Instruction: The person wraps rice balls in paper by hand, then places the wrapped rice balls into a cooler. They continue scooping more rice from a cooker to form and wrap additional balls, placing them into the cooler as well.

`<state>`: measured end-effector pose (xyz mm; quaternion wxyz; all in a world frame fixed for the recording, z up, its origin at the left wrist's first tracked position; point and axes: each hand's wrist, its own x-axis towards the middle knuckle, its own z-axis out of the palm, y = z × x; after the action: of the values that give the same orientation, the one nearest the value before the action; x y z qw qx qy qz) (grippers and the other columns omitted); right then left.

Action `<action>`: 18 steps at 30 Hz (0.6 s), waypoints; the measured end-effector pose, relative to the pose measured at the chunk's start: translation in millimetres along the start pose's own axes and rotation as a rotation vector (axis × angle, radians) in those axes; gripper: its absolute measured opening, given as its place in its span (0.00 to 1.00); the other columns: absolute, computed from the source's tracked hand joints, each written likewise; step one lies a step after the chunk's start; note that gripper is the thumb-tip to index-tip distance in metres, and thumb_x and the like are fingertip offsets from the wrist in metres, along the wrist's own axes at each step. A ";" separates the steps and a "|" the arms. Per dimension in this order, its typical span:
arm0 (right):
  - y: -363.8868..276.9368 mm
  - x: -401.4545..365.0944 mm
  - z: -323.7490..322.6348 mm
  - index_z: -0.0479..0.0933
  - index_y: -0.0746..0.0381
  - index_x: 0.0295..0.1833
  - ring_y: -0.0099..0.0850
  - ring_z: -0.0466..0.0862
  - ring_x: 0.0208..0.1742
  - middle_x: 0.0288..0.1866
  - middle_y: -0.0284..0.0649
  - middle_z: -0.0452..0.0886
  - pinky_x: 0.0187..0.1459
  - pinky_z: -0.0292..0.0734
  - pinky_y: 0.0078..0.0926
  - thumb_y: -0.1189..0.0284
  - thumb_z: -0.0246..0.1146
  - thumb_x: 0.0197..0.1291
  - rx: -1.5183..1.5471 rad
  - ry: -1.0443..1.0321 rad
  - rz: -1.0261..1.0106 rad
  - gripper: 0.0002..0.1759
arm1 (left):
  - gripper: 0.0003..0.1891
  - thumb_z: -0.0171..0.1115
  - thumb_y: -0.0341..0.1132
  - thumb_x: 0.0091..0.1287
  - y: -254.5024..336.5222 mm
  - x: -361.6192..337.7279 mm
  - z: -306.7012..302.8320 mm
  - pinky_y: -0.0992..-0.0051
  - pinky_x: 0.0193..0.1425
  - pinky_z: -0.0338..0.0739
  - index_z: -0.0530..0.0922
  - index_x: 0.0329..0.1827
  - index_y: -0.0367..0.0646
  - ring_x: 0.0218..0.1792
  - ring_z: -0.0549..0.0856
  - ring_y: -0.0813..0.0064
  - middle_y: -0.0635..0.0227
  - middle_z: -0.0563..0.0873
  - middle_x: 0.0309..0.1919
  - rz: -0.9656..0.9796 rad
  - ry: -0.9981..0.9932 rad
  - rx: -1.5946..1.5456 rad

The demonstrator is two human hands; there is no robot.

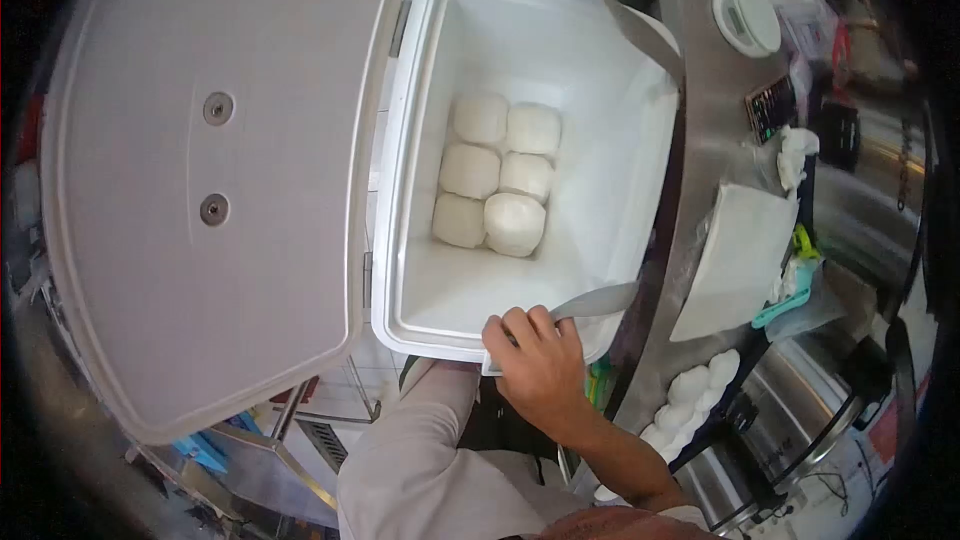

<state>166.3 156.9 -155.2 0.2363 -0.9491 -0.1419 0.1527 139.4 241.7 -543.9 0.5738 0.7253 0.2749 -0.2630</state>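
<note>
A white cooler box (620,150) stands in front of me with its lid (120,190) swung open to the left. Several rounded, squarish white blocks (515,223) lie inside on its floor, packed together in two columns toward the left wall. My right hand (540,365) is closed at the box's near edge, its fingers curled round the grey carrying handle (600,302). A second grey handle (640,35) rises at the far end. My left hand is out of view.
Along the right runs a steel counter (705,135) with a white kitchen scale (747,18), a dark device with a lit screen (771,110), a white sheet (735,260) and a teal plastic tool (787,302). Lumpy white pieces (690,405) lie nearer me, beside shiny metal vessels (805,400).
</note>
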 end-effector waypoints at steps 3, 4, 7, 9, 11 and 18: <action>-3.8 -20.4 7.7 0.77 0.58 0.41 0.33 0.76 0.40 0.36 0.35 0.73 0.38 0.67 0.33 0.70 0.63 0.51 -0.075 0.048 0.029 0.10 | 0.13 0.59 0.30 0.69 -5.2 -39.2 -7.8 0.64 0.56 0.78 0.80 0.54 0.38 0.48 0.84 0.69 0.61 0.87 0.45 0.013 -0.028 0.078; -3.4 -24.1 8.5 0.77 0.58 0.41 0.33 0.76 0.41 0.37 0.36 0.74 0.39 0.68 0.33 0.70 0.63 0.51 -0.065 0.083 0.022 0.10 | 0.13 0.59 0.30 0.69 -4.6 -55.3 -14.3 0.64 0.56 0.78 0.80 0.54 0.38 0.48 0.84 0.69 0.61 0.87 0.45 0.025 -0.049 0.114; 6.6 -23.1 17.9 0.78 0.58 0.42 0.34 0.78 0.47 0.40 0.36 0.77 0.44 0.70 0.33 0.70 0.63 0.52 -0.036 0.196 0.046 0.11 | 0.12 0.60 0.29 0.68 8.1 -109.9 -38.5 0.65 0.55 0.78 0.81 0.53 0.37 0.47 0.84 0.70 0.61 0.87 0.44 0.070 -0.183 0.237; 4.0 -33.8 24.5 0.79 0.58 0.45 0.35 0.79 0.51 0.43 0.37 0.78 0.48 0.72 0.37 0.71 0.62 0.54 -0.001 0.245 0.083 0.11 | 0.12 0.61 0.28 0.68 22.9 -165.2 -69.0 0.65 0.55 0.78 0.81 0.53 0.37 0.47 0.84 0.70 0.61 0.87 0.43 0.093 -0.331 0.330; -15.4 -39.1 33.1 0.80 0.58 0.47 0.34 0.79 0.57 0.46 0.36 0.80 0.57 0.72 0.38 0.68 0.62 0.56 -0.177 0.177 0.163 0.12 | 0.11 0.61 0.28 0.68 50.2 -215.6 -107.3 0.65 0.54 0.79 0.82 0.52 0.37 0.46 0.84 0.70 0.61 0.87 0.43 0.105 -0.552 0.434; -57.1 -111.5 12.2 0.81 0.61 0.48 0.41 0.81 0.55 0.50 0.43 0.81 0.61 0.74 0.47 0.66 0.65 0.57 0.184 0.572 0.314 0.15 | 0.11 0.61 0.38 0.72 238.3 -267.6 -217.3 0.74 0.45 0.76 0.82 0.40 0.37 0.38 0.83 0.74 0.64 0.84 0.34 0.155 -0.973 0.451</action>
<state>48.8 172.1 -112.6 0.3248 -0.9384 0.0927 -0.0730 130.5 382.7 -149.3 0.4829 0.6429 -0.1403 -0.5778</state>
